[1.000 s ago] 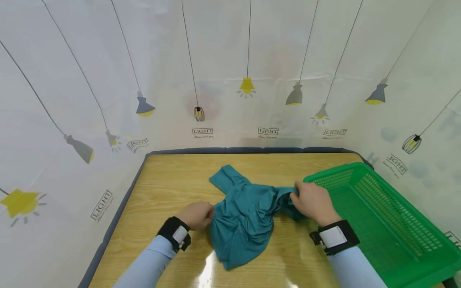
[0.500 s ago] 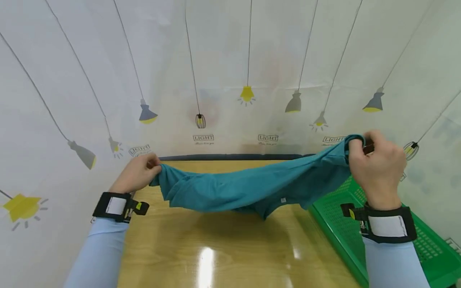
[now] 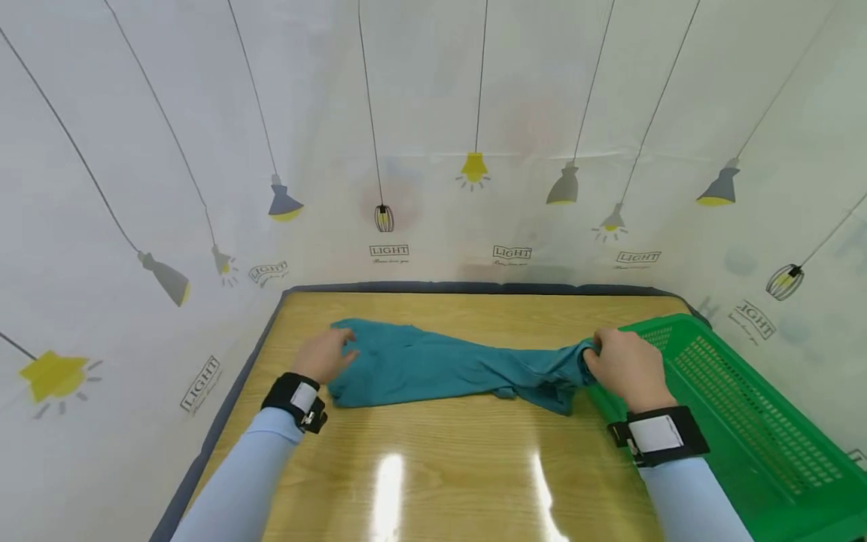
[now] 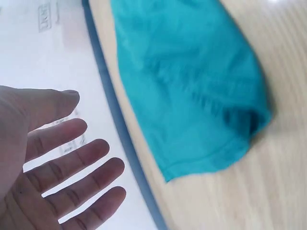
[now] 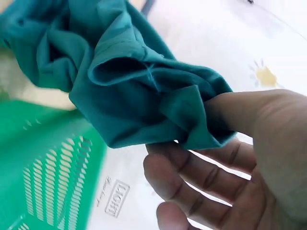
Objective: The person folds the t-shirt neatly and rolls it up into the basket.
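A teal shirt (image 3: 427, 365) stretches sideways across the wooden table, its left part lying flat and its right end bunched. My right hand (image 3: 626, 365) pinches that bunched end just beside the green basket. In the right wrist view the thumb and index finger grip the folded cloth (image 5: 144, 105), and the other fingers curl loosely below it. My left hand (image 3: 323, 355) hovers at the shirt's left end. The left wrist view has the fingers (image 4: 91, 182) spread and apart from the cloth, whose hemmed opening (image 4: 240, 124) lies on the table.
A green plastic basket (image 3: 752, 391) with perforated walls stands at the table's right side, close to my right forearm. The wooden table (image 3: 460, 467) has a dark edge strip along the back and left. A pale lamp-printed wall covering (image 3: 433, 150) surrounds it.
The shirt was first crumpled on the table, then lifted and stretched between both hands. Now it is lowered onto the table; my left hand has let go, while the right still holds its end.
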A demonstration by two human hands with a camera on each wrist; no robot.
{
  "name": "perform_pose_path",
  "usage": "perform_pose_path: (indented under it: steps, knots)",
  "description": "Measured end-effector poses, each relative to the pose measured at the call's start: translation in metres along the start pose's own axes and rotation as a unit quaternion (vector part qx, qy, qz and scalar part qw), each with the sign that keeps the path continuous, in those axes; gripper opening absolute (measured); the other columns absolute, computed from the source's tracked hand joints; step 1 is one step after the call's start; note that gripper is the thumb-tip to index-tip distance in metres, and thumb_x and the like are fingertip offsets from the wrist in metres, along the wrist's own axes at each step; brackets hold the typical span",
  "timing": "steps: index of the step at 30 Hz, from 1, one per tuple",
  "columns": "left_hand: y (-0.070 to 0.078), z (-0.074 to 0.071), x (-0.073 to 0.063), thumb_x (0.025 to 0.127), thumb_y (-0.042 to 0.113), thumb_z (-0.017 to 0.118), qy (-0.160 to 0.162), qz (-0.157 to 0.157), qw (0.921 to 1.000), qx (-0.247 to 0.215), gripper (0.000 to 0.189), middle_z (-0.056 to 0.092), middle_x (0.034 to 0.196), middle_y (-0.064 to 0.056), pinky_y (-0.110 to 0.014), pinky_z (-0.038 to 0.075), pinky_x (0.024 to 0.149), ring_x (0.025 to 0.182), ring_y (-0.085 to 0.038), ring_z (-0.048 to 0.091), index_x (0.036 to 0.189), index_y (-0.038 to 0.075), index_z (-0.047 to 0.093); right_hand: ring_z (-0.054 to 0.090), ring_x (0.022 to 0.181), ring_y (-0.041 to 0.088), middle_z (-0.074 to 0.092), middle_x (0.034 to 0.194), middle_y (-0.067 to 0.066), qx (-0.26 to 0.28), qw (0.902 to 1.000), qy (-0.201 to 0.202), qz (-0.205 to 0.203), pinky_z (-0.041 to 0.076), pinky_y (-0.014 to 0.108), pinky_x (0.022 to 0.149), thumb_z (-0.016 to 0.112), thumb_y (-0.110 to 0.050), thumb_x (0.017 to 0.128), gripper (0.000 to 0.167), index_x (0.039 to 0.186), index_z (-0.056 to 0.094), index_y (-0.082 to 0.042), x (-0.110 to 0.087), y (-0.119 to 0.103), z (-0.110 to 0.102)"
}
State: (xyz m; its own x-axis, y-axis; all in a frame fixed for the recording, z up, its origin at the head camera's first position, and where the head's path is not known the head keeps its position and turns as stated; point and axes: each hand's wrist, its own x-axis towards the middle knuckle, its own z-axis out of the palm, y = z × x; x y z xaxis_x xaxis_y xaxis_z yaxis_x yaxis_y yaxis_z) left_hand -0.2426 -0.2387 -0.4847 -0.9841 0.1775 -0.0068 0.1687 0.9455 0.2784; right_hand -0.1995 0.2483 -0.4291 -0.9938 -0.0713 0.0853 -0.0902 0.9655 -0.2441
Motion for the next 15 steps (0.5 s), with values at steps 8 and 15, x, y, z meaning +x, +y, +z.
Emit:
perform_pose_path:
  steps: [8, 15]
  knots:
    - [0.014, 0.065, 0.021, 0.097, 0.024, 0.061, 0.010, -0.015, 0.9960, -0.087, 0.037, 0.065, 0.128, -0.014, -0.050, 0.052, 0.094, 0.115, -0.034, 0.062, 0.130, 0.006, 0.062, 0.044, 0.046, 0.018, 0.051, 0.056, 0.004, -0.003, 0.9998, -0.001, -0.019, 0.033, 0.032, 0.042, 0.065, -0.021, 0.090, 0.015, 0.091, 0.065, -0.006, -0.009, -0.013, 0.023]
    - [0.034, 0.085, 0.031, 0.091, 0.024, 0.070, 0.057, -0.028, 0.9945, -0.083, 0.030, 0.073, 0.092, -0.009, -0.040, 0.055, 0.067, 0.078, -0.024, 0.067, 0.114, 0.006, 0.072, 0.046, 0.047, 0.018, 0.056, 0.060, 0.005, -0.005, 0.9997, 0.002, -0.025, 0.034, 0.032, 0.042, 0.067, -0.021, 0.089, 0.015, 0.090, 0.067, -0.006, -0.009, -0.018, 0.026]
